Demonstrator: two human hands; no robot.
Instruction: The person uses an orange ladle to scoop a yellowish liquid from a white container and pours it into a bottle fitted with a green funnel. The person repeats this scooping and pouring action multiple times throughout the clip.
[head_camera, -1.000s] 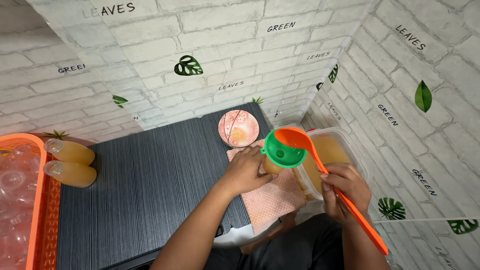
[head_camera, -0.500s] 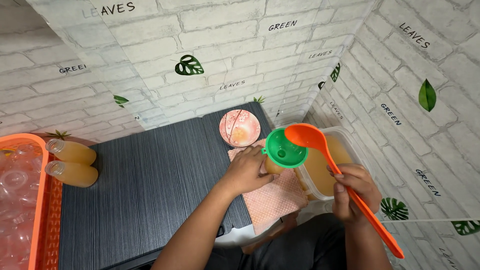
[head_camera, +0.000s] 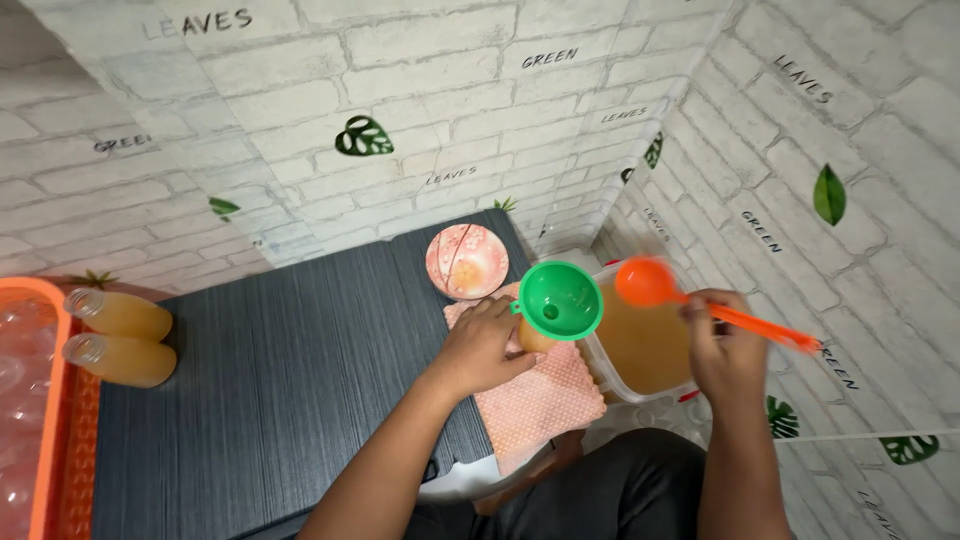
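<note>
— Orange ladle (head_camera: 650, 283) up over the tub, and the right hand (head_camera: 722, 345) is wrapped shut around its handle, bowl end pointing to ten o'clock!

— And the left hand (head_camera: 485, 348)?

— Curled closed around a bottle (head_camera: 533, 335) standing on the pink cloth (head_camera: 535, 400), fingers hiding most of it. A green funnel (head_camera: 559, 300) sits in the bottle's neck, right at the ladle's eight o'clock, the two just beside each other.

— What's in that tub?

— Amber liquid, filling a clear plastic tub (head_camera: 640, 345) at three o'clock of the bottle, hard against the corner wall. Whether the ladle is loaded, I cannot tell from this angle.

— Anything else on the dark counter (head_camera: 290, 370)?

— A pink patterned bowl (head_camera: 467, 261) at eleven o'clock of the funnel, near the back wall. Well apart at nine o'clock, two filled bottles (head_camera: 118, 333) lie on their sides, touching each other, just beside an orange crate (head_camera: 50, 420) of clear empties.
</note>
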